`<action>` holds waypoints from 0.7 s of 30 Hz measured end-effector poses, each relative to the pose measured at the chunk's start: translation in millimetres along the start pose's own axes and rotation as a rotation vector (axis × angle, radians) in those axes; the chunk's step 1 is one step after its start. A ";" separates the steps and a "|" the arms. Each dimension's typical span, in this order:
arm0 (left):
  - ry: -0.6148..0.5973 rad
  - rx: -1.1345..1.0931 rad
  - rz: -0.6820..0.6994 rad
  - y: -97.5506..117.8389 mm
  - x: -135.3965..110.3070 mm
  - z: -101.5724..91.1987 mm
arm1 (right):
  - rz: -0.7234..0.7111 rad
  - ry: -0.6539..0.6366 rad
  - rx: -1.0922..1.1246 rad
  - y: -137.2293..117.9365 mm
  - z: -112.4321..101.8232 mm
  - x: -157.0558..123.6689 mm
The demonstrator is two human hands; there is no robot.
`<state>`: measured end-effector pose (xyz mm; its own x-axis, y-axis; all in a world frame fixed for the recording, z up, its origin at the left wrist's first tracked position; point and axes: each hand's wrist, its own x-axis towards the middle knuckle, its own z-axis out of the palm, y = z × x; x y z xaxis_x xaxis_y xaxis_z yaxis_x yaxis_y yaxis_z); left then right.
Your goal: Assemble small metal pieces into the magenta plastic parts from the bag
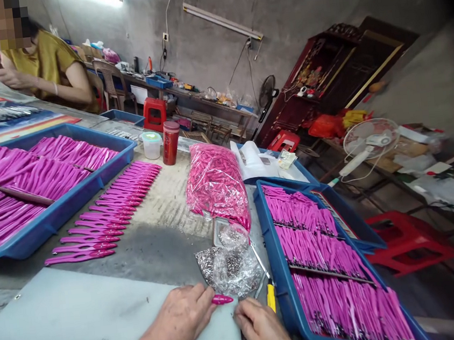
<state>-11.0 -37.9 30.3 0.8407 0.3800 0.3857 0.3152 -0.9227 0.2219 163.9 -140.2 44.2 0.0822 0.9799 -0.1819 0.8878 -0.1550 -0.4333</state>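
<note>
My left hand lies over the right end of a pale, flat board. Its fingers are closed on a pink pointed piece, whose tip sticks out to the right; the rest is hidden. Just right of the board's edge, my right hand has its thumb and fingers drawn together, and what they hold, if anything, cannot be seen. Behind both hands lies a clear plastic bag of small silvery metal pins. A yellow-handled tool rests beside my right hand.
Blue trays of slim pink pieces stand left and right. A row of forked pink pieces crosses the table. Farther back are a bag of pink parts, a red cup and a lidded tub. Another person sits far left.
</note>
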 end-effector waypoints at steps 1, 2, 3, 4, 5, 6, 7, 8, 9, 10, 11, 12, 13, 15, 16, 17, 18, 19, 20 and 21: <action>-0.003 0.004 -0.001 -0.1 0.2 -0.3 | -0.040 0.025 -0.017 3.0 2.6 -1.3; -0.009 0.007 -0.003 -0.3 0.5 -0.2 | -0.086 0.058 -0.046 5.7 5.4 -2.5; -0.017 0.009 -0.005 -0.5 0.7 0.0 | -0.136 0.101 -0.085 7.8 8.2 -3.5; -0.022 0.011 -0.006 -0.7 0.9 0.4 | -0.184 0.153 -0.130 9.4 11.1 -4.2; -0.026 0.011 -0.006 -0.9 0.9 0.9 | -0.230 0.207 -0.175 10.6 14.0 -4.7; -0.029 0.009 -0.005 -1.0 0.9 1.4 | -0.272 0.256 -0.215 11.3 16.9 -4.9; -0.027 0.009 -0.005 -1.0 0.9 1.7 | -0.305 0.294 -0.248 11.6 19.9 -4.9; -0.022 0.007 -0.002 -0.9 0.8 1.8 | -0.328 0.321 -0.273 11.8 23.0 -4.7; -0.014 0.006 0.001 -0.8 0.9 1.7 | -0.331 0.346 -0.292 12.0 26.0 -4.4; -0.003 0.005 0.005 -0.7 1.0 1.3 | -0.321 0.366 -0.309 12.1 28.7 -4.0; 0.010 0.003 0.008 -0.7 1.2 0.9 | -0.311 0.377 -0.321 12.4 31.0 -3.6; 0.020 0.003 0.010 -0.6 1.4 0.3 | -0.294 0.391 -0.328 12.8 32.3 -3.3; 0.024 0.005 0.010 -0.4 1.7 -0.3 | -0.281 0.398 -0.322 13.2 32.4 -3.1; 0.020 0.018 0.011 0.0 2.2 -1.3 | -0.270 0.374 -0.259 13.4 27.9 -3.2; 0.012 0.027 0.015 0.3 2.3 -1.6 | -0.260 0.348 -0.201 12.6 23.4 -3.4; 0.002 0.036 0.019 0.8 2.3 -1.8 | -0.237 0.324 -0.133 11.0 17.6 -3.6; -0.006 0.044 0.023 1.3 2.2 -1.9 | -0.208 0.297 -0.063 8.5 11.2 -3.6; -0.013 0.050 0.025 1.8 2.0 -1.7 | -0.181 0.268 0.001 5.2 4.7 -3.4; -0.023 0.052 0.028 2.4 1.7 -1.5 | -0.152 0.251 0.050 1.1 -1.1 -2.8; -0.036 0.053 0.030 2.9 1.4 -1.3 | -0.131 0.237 0.084 -3.5 -5.8 -1.8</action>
<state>-9.5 -39.9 32.6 0.8651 0.3505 0.3589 0.3118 -0.9361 0.1626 163.3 -140.8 51.1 0.0817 0.9928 0.0871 0.8582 -0.0257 -0.5126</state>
